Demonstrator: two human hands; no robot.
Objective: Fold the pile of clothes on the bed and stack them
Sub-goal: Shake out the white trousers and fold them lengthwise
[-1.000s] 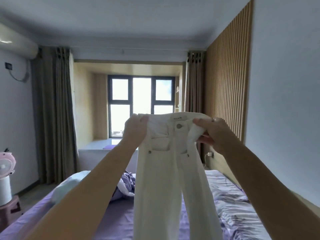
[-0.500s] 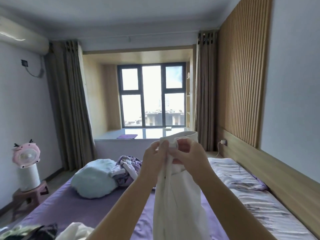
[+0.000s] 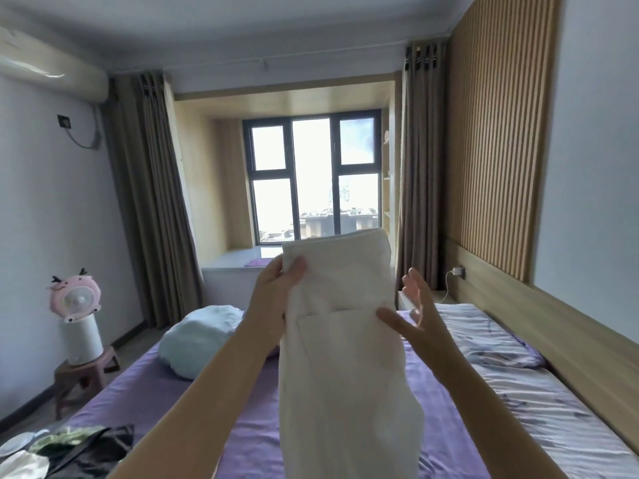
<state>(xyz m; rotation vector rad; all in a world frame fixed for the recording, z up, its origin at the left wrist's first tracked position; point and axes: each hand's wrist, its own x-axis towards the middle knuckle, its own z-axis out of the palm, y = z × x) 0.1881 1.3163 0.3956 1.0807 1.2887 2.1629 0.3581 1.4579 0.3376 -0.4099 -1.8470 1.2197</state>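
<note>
White trousers (image 3: 345, 340), folded lengthwise leg on leg, hang in the air above the purple bed (image 3: 252, 440). My left hand (image 3: 276, 295) pinches the waistband at its left edge, thumb on the front. My right hand (image 3: 411, 316) is spread with straight fingers at the trousers' right side, its thumb touching the cloth by the back pocket. More clothes lie in a dark and green pile (image 3: 79, 444) at the bed's near left corner. The trousers hide part of the bed behind them.
A pale blue bundle (image 3: 197, 337) lies on the bed further back. A striped quilt (image 3: 518, 382) covers the bed's right side along the wooden headboard wall. A pink fan (image 3: 76, 305) stands on a stool at the left.
The trousers were held spread by the waistband, then the two sides were brought together. Now my right hand has let go and spread open beside them, while the left keeps hold.
</note>
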